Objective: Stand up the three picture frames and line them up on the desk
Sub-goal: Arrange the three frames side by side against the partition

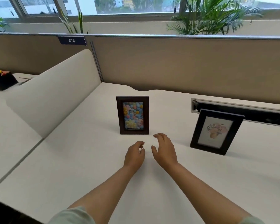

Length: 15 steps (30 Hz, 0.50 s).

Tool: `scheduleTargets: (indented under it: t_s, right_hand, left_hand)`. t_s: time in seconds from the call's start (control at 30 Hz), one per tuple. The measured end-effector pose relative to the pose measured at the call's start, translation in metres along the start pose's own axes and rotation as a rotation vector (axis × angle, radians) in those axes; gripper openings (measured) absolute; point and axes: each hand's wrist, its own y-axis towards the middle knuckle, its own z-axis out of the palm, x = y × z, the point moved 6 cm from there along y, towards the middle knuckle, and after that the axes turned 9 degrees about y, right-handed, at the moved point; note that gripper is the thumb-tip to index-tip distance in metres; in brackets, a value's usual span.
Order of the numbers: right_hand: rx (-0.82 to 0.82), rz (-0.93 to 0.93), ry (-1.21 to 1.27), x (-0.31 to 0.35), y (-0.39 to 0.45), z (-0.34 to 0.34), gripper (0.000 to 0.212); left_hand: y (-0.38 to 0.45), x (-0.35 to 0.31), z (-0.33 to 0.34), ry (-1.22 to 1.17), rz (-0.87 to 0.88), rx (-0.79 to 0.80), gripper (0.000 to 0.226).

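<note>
A dark brown picture frame (pixel 132 115) with a colourful flower picture stands upright in the middle of the white desk (pixel 71 159). To its right a black picture frame (pixel 216 131) with a pale flower print stands leaning back. Only these two frames are in view. My left hand (pixel 135 155) hovers just in front of the brown frame, fingers loosely curled, holding nothing. Beside it, my right hand (pixel 164 149) is spread with its fingers apart, and it is empty too. Neither hand touches a frame.
A cream divider panel (pixel 55 92) runs along the desk's left side and a tan partition wall (pixel 184 65) closes the back. A metal cable tray (pixel 242 110) sits behind the black frame. A black object (pixel 2 80) lies on the neighbouring desk at left.
</note>
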Motion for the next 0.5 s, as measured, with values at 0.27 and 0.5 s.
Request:
scheduleTargets:
  t_s: [0.27, 0.5]
  right_hand:
    - [-0.241, 0.353, 0.335, 0.019, 0.029, 0.036, 0.044]
    - [-0.272, 0.457, 0.585, 0.025, 0.075, 0.048, 0.057]
  left_hand:
    - [0.028, 0.076, -0.072, 0.162, 0.243, -0.115, 0.029]
    - [0.055, 0.163, -0.12, 0.431, 0.263, -0.025, 0.049]
